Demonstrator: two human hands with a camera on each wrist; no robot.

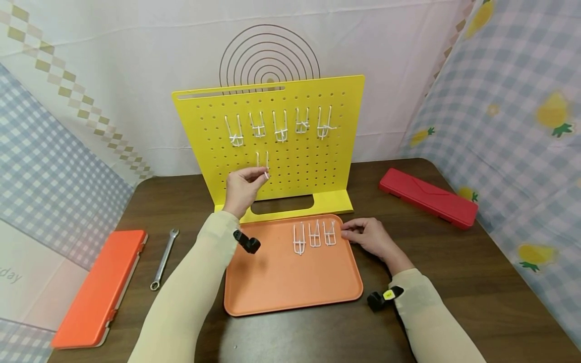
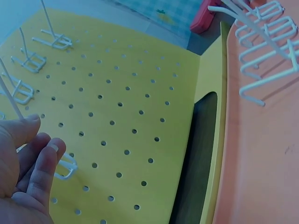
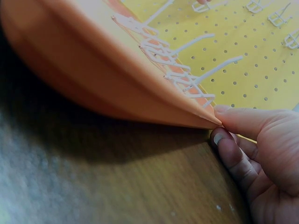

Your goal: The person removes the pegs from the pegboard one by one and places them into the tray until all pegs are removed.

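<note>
My left hand [image 1: 245,189] is raised in front of the yellow pegboard [image 1: 313,161], its thumb and fingertips pinching a white wire pegboard hook [image 1: 257,159]. Part of that hook [image 2: 69,169] shows behind the fingers in the left wrist view, lying against the board below a row of hung hooks; the hand hides the rest. My right hand [image 1: 369,236] pinches the rim of the orange tray [image 1: 290,287] at its far right corner, thumb on top and fingers underneath. Three white hooks [image 1: 314,236] lie side by side on the tray near that corner.
Several white hooks [image 1: 281,132] hang in a row across the upper pegboard. A red case [image 1: 426,196] lies at the right back. On the left are a wrench [image 1: 164,259] and an orange-red case [image 1: 102,290]. Patterned cloth [image 1: 136,60] surrounds the table.
</note>
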